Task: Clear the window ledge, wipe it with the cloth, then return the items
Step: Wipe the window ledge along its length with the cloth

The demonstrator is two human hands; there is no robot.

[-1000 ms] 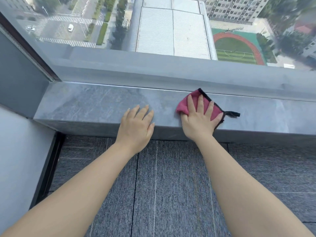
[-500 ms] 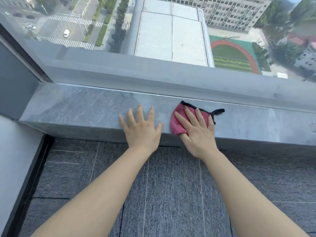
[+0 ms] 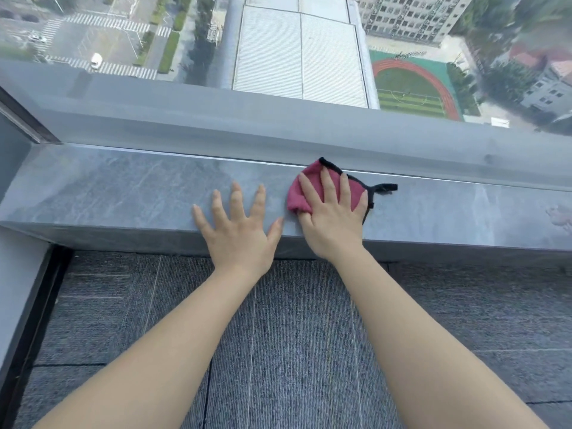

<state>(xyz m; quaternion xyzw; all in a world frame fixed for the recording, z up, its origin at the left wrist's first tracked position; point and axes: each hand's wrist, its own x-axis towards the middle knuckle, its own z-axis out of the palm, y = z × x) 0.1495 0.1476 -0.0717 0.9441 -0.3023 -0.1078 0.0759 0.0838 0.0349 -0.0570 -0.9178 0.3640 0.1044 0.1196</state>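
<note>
A grey stone window ledge (image 3: 117, 193) runs across the view below a large window. My right hand (image 3: 332, 216) lies flat on a pink cloth (image 3: 298, 199) with black trim, pressing it onto the ledge near the glass. A black loop of the cloth (image 3: 385, 187) sticks out to the right. My left hand (image 3: 238, 230) rests flat on the ledge's front edge just left of the cloth, fingers spread, holding nothing. No other items are on the visible ledge.
The window glass (image 3: 278, 57) rises right behind the ledge, with its grey frame (image 3: 247, 125) at the bottom. A side wall (image 3: 12, 162) closes the ledge at the left. Grey carpet tiles (image 3: 294, 335) cover the floor below.
My right hand has pushed the cloth away from the ledge's front toward the glass. My left hand has spread its fingers wider and stays on the front edge.
</note>
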